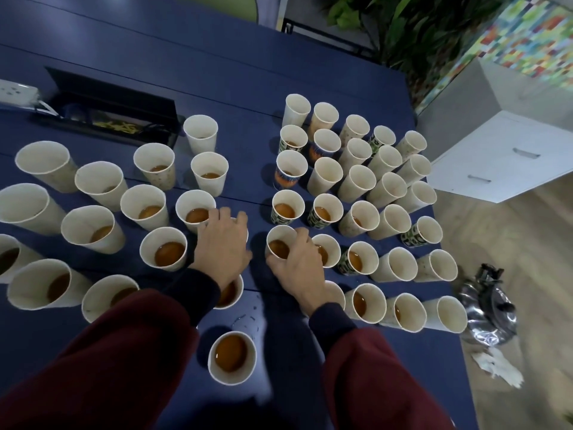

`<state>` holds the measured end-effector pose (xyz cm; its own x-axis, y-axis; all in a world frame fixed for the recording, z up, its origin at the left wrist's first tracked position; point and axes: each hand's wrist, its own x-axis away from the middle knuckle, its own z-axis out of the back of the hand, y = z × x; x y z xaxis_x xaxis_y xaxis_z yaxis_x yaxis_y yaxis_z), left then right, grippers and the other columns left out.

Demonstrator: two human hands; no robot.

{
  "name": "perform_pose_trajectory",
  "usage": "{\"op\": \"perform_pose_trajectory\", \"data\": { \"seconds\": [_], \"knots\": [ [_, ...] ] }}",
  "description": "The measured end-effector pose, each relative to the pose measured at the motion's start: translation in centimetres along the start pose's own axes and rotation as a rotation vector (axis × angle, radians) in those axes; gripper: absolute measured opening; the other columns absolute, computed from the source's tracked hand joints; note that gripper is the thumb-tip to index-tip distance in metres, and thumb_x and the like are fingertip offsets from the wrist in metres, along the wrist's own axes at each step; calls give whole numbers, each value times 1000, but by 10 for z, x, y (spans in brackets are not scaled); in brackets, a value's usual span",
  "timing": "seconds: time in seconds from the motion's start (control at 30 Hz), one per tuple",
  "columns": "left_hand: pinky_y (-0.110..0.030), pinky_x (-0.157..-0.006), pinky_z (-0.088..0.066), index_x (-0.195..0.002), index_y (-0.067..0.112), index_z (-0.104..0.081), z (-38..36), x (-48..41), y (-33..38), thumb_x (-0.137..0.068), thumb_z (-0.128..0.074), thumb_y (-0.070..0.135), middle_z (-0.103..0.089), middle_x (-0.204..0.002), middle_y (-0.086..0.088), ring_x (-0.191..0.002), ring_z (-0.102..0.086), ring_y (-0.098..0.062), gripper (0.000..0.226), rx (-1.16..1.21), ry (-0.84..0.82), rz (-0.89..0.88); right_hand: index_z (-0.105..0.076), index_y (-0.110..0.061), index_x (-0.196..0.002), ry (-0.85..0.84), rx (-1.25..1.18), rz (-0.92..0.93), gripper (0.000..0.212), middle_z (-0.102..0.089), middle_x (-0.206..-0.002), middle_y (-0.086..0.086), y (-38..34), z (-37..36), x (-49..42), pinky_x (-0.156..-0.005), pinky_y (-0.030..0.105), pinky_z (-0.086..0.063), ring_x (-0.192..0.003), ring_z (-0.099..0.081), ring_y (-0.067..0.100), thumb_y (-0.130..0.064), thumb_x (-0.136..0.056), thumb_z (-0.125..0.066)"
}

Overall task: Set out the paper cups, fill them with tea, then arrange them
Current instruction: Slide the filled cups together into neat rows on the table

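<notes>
Several white and patterned paper cups stand in two groups on the dark blue table (217, 72), many holding brown tea. My right hand (299, 268) grips a tea-filled cup (279, 243) at the near left corner of the right group, thumb on its near side, fingers on its right. My left hand (223, 246) curls down over another cup (247, 232), which is almost fully hidden beneath it; only a white sliver shows. Its fingertips lie near the rim of a filled cup (195, 212) in the left group. One filled cup (232, 358) stands alone close to me.
A metal kettle (490, 311) and crumpled tissue (496, 367) lie on the wooden floor past the table's right edge. A white cabinet (496, 156) stands further back. An open cable box (108, 116) and a power strip (15, 91) are at the far left. Spilled drops (248, 321) wet the table.
</notes>
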<state>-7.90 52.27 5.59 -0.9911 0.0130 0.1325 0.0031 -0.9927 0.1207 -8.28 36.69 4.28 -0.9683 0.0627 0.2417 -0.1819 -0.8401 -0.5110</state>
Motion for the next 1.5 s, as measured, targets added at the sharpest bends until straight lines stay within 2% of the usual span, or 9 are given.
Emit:
{"op": "perform_pose_trajectory", "data": {
  "seconds": [0.17, 0.3, 0.43, 0.67, 0.8, 0.97, 1.13, 1.37, 1.5],
  "knots": [
    [-41, -85, -48, -125, 22, -49, 9, 0, -2, -88, -65, 38, -52, -124, -8, -117, -49, -28, 43, -95, -57, -43, -40, -12, -131, -19, 5, -9, 69, -60, -127, 13, 0, 1, 2, -83, 35, -43, -114, -60, 34, -44, -82, -78],
    [-40, -87, -52, -129, 22, -48, 12, 0, -6, -88, -66, 28, -53, -121, -8, -112, -53, -28, 45, -62, -112, -84, -28, -10, -151, -25, 25, -8, 93, -54, -140, 14, -2, 9, 11, -95, 37, -46, -125, -55, 33, -48, -82, -78],
    [-34, -95, -42, -134, 18, -41, 18, 1, -5, -97, -58, 21, -50, -129, -10, -120, -47, -28, 41, -117, -171, -155, -29, -11, -150, 6, 23, 40, 89, -53, -138, 12, -2, 20, 29, -92, 32, -42, -126, -53, 29, -44, -84, -78],
    [-36, -88, -49, -142, 26, -44, 44, 11, -12, -87, -72, 39, -49, -128, -8, -115, -50, -28, 63, 219, -43, -105, -41, -16, -142, 246, 25, 143, 74, -46, -134, 2, -6, 25, 59, -79, 29, -45, -112, -57, 24, -40, -83, -78],
    [-36, -93, -45, -143, 23, -43, 67, 25, -11, -82, -73, 50, -54, -129, -6, -115, -52, -25, 73, 299, 55, -184, -38, -22, -144, 185, -123, 235, 81, -48, -135, -2, -23, 17, 71, -85, 37, -54, -109, -59, 19, -42, -78, -82],
    [-36, -99, -43, -147, 27, -36, 84, 49, -6, -76, -79, 50, -55, -138, 1, -124, -50, -22, 86, 428, -71, -283, -37, -13, -149, 194, -174, 325, 93, -55, -139, 6, -37, 12, 80, -88, 38, -52, -116, -58, 21, -35, -73, -86],
    [-40, -103, -46, -145, 30, -40, 76, 66, -13, -89, -68, 48, -57, -136, 6, -125, -53, -16, 65, 660, -163, -271, -43, -22, -137, 195, -150, 300, 73, -62, -125, 0, -17, 15, 101, -80, 37, -52, -105, -61, 19, -42, -77, -79],
    [-45, -104, -43, -146, 19, -40, 16, 81, -28, -86, -70, 49, -48, -140, -11, -126, -47, -31, 73, 267, -208, -103, -44, -13, -139, 96, 13, 196, 74, -54, -131, 7, 19, 2, 106, -83, 34, -48, -111, -57, 26, -35, -78, -80],
    [-50, -99, -47, -147, 22, -35, -6, 91, -24, -84, -72, 45, -46, -138, -11, -123, -49, -34, 77, 212, -195, -78, -36, -15, -145, -11, 105, 171, 78, -45, -138, 6, 21, -5, 103, -84, 32, -45, -117, -55, 28, -30, -79, -76]
  ]
}}
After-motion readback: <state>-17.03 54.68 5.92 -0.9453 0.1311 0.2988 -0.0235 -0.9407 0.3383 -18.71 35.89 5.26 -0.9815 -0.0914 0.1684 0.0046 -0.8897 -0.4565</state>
